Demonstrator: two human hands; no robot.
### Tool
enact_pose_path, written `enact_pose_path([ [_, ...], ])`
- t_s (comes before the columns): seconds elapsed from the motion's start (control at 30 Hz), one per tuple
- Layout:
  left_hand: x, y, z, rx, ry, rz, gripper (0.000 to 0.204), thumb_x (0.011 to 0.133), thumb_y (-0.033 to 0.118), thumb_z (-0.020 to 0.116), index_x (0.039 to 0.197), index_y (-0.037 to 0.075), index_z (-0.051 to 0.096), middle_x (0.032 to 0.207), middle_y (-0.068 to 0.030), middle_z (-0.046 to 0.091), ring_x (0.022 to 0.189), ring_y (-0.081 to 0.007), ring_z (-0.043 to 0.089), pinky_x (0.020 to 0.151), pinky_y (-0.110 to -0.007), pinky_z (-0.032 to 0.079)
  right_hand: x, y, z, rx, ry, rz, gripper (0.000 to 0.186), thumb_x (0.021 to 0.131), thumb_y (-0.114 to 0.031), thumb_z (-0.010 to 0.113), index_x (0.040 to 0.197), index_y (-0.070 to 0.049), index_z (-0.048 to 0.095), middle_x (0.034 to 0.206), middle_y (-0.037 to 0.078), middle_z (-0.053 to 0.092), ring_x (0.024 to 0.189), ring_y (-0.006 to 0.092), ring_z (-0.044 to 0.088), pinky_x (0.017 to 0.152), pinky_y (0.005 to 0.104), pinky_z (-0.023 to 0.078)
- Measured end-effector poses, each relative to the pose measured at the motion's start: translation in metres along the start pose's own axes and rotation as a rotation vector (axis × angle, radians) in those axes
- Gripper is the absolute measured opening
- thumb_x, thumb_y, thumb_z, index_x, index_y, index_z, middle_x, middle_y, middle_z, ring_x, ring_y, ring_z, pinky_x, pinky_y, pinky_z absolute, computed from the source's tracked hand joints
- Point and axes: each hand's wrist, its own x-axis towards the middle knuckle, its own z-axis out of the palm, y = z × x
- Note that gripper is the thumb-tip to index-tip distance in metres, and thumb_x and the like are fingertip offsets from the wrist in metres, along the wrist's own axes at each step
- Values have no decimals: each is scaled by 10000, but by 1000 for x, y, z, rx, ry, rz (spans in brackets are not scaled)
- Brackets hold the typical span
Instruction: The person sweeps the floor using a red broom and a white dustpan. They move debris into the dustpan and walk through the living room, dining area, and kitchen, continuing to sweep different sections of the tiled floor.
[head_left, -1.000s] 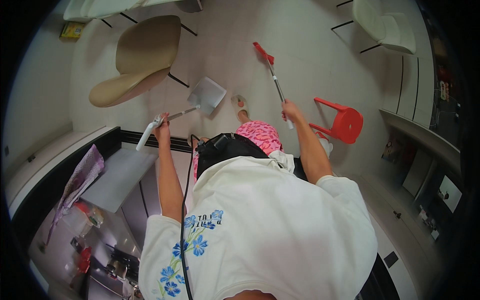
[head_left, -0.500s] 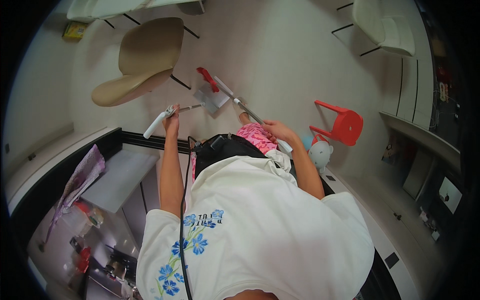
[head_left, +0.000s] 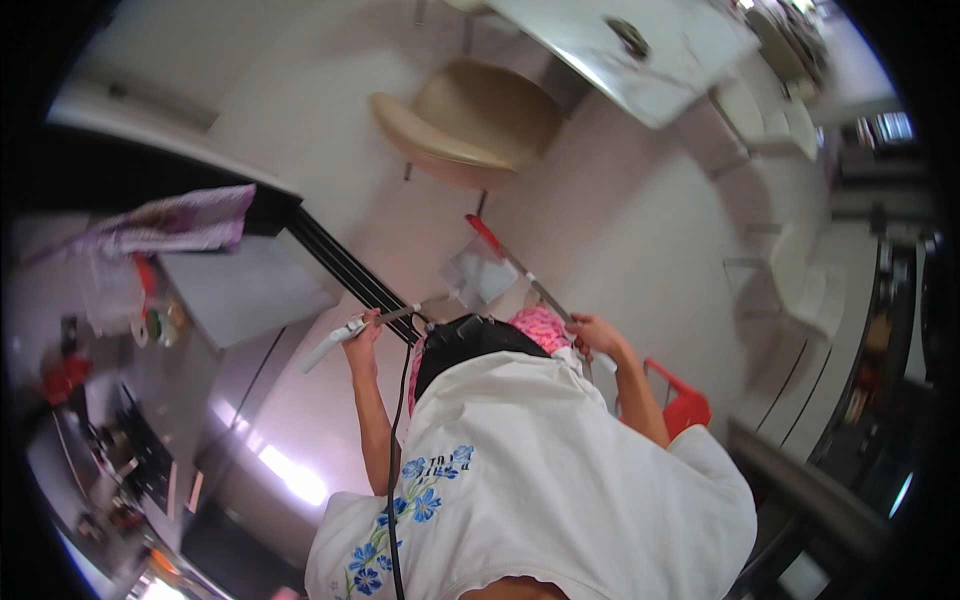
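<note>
My left hand is closed round the white grip of a long-handled dustpan, whose grey translucent pan hangs in front of me. In my right hand is the handle of a broom, with a thin metal pole slanting away to the far left. Its red head is at the far edge of the pan; whether it touches the pan or the floor I cannot tell. My fingers partly hide both handles.
A tan chair stands just beyond the broom head, beside a marble-topped table. White chairs are to the right. A red plastic stool is behind my right forearm. On the left are a sliding-door track and a grey countertop.
My body and view have turned to the left, bringing the table into view and the door track closer. The broom and dustpan have moved along, still held in the same hands.
</note>
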Motion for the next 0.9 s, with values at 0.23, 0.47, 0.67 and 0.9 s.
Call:
enact_pose_path([
  [0.23, 14, 47, -59, -198, 102, -16, 182, 887, 193, 671, 964, 28, 670, 923, -52, 691, 878, -117, 608, 781, -269, 480, -6, -148, 95, -58, -162, -33, 416, 936, -178, 513, 1336, -65, 518, 669, -13, 515, 503, 82, 437, 459, 245, 369],
  [0.47, 131, 121, -49, -212, 101, 226, 231, 918, 197, 638, 1030, -4, 663, 967, -76, 691, 954, -125, 620, 875, -266, 470, 9, -315, 138, -196, -246, -66, 432, 924, -193, 528, 1341, -79, 521, 674, -12, 506, 544, 73, 456, 480, 236, 384],
  [0.67, 256, 207, -40, -228, 125, 388, 158, 895, 90, 641, 1027, 6, 663, 1014, -75, 681, 988, -141, 613, 877, -278, 474, 108, -422, 134, -332, -225, -213, 414, 920, -196, 522, 1317, -77, 538, 684, 9, 529, 562, 83, 491, 493, 258, 412],
  [0.9, 398, 315, -32, -375, 190, 381, 193, 864, 16, 637, 1056, -7, 636, 981, -71, 641, 928, -142, 606, 842, -266, 495, 212, -566, 120, -438, -196, -431, 284, 867, -195, 556, 1085, -31, 638, 665, 40, 555, 536, 110, 502, 487, 273, 414],
])
